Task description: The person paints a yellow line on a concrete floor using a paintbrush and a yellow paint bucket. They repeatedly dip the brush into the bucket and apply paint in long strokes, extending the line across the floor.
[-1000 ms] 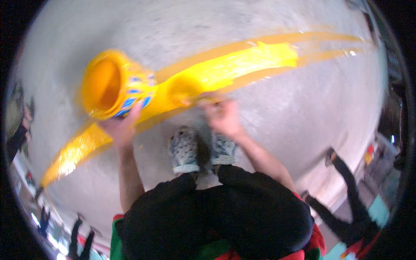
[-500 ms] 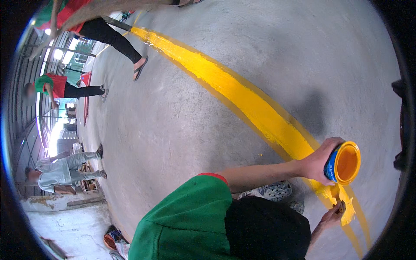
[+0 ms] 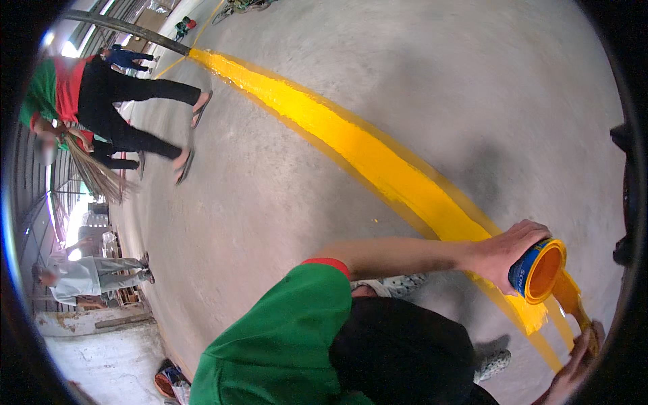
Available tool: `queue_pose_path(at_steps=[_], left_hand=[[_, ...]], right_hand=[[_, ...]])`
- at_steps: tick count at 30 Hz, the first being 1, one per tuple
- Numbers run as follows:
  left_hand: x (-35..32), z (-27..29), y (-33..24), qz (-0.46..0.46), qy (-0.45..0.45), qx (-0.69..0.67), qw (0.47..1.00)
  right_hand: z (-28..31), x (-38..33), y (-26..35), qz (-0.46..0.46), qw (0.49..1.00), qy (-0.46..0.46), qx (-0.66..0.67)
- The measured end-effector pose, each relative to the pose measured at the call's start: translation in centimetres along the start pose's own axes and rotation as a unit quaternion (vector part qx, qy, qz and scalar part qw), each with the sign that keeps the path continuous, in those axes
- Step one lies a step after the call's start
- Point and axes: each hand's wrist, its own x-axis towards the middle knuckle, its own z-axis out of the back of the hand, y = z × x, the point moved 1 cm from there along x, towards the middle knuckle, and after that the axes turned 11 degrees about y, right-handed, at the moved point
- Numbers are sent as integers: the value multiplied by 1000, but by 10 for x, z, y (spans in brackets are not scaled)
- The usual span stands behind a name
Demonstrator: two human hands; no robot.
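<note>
Can, brush near yellow stripe.
Left hand wraps can, likely for quick dips; right hand closed on brush.

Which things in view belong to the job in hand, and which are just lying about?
Job in hand:
paint can, in the left hand
brush, in the right hand
yellow floor stripe

Lying about:
tangled heap, top edge
dark-and-orange item, lower left; kind unclear

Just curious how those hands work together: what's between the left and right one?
In the head view, the can, gripped by the left hand, and the brush, held in the right hand, lie between them.
</note>
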Motion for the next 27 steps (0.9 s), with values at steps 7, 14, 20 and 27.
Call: queue_pose_path(at_steps=[7, 14, 20, 27], left_hand=[[32, -71, 10, 175, 144, 60, 972], [82, -112, -41, 137, 144, 196, 960], [106, -157, -54, 174, 166, 181, 954], [89, -217, -12, 261, 199, 175, 928]], right_hand=[[-5, 18, -18, 156, 982, -59, 90], [65, 28, -77, 352, 921, -43, 161], [32, 30, -106, 355, 921, -9, 160], [-19, 24, -211, 62, 927, 16, 368]])
